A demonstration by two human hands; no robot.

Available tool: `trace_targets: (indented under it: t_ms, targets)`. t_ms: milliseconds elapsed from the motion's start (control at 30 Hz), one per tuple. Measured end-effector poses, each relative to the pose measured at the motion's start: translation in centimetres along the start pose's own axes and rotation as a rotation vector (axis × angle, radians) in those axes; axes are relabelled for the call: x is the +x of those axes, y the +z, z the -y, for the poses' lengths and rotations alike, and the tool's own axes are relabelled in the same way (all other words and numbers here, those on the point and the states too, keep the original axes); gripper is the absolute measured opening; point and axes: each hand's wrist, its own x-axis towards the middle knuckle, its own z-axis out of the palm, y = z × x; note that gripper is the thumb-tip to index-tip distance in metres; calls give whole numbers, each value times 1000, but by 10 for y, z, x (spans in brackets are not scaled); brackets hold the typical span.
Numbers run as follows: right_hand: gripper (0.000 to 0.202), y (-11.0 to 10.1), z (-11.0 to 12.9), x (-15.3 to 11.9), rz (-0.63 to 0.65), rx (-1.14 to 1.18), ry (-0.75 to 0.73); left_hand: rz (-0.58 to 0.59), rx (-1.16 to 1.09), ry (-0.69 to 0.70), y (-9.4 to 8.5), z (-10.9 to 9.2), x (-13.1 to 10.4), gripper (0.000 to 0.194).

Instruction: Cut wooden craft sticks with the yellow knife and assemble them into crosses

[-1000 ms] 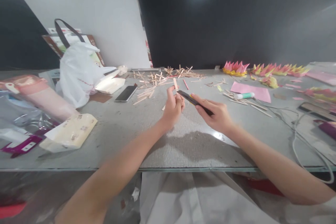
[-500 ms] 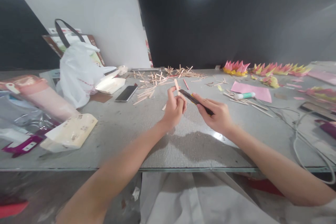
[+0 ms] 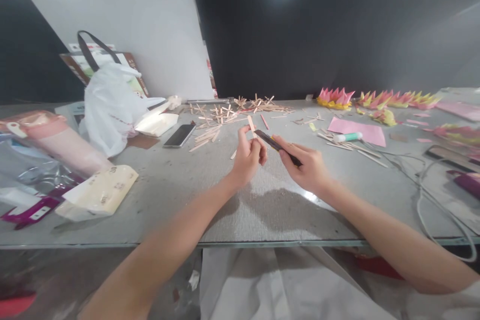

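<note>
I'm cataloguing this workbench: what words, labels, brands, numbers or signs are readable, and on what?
No text reads clearly.
Cream soft plastic packet: markings too blurred to read.
Thin white plastic bag: faint reddish print, unreadable.
Brown-and-white bag with dark handle: print too blurred.
Slim black cutter in right hand: no legible text.

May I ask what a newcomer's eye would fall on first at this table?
Probably the centre, where the left hand holds up a pale stick and the right hand grips a dark cutter-like tool beside it. Next might come the pink-and-yellow flower shapes at the back right, then the white plastic bag at left.
</note>
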Motion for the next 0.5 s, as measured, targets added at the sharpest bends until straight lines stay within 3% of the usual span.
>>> trace_targets:
  t_ms: [500]
  targets:
    - [44,2,-1,0,-41,22,-65,28,-8,45,-2,5,2,20]
